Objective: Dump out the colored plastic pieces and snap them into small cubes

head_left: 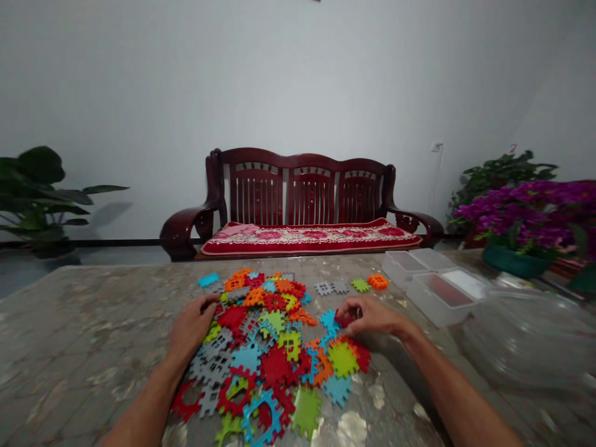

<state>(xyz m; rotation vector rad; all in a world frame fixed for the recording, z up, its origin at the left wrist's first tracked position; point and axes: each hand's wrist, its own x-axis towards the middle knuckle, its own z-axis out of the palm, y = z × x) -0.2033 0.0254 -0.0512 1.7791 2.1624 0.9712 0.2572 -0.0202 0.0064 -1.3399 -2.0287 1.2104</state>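
Observation:
A heap of flat plastic interlocking pieces [265, 347] in red, blue, green, orange and grey lies on the marbled table [79, 347]. My left hand [192, 326] rests on the left edge of the heap, fingers curled over the pieces near a red one. My right hand [370, 316] is at the right edge, fingers pinched round a red piece [343, 318]. A few loose pieces lie further back: two grey ones [330, 287], a green one [360, 285] and an orange one [378, 281].
Two clear plastic boxes [433, 285] stand at the right of the table, with a clear plastic bag [526, 335] beside them. Purple flowers in a green pot [526, 230] stand at the far right. A dark wooden bench [298, 205] with a red cushion stands behind the table, a leafy plant [37, 198] at left.

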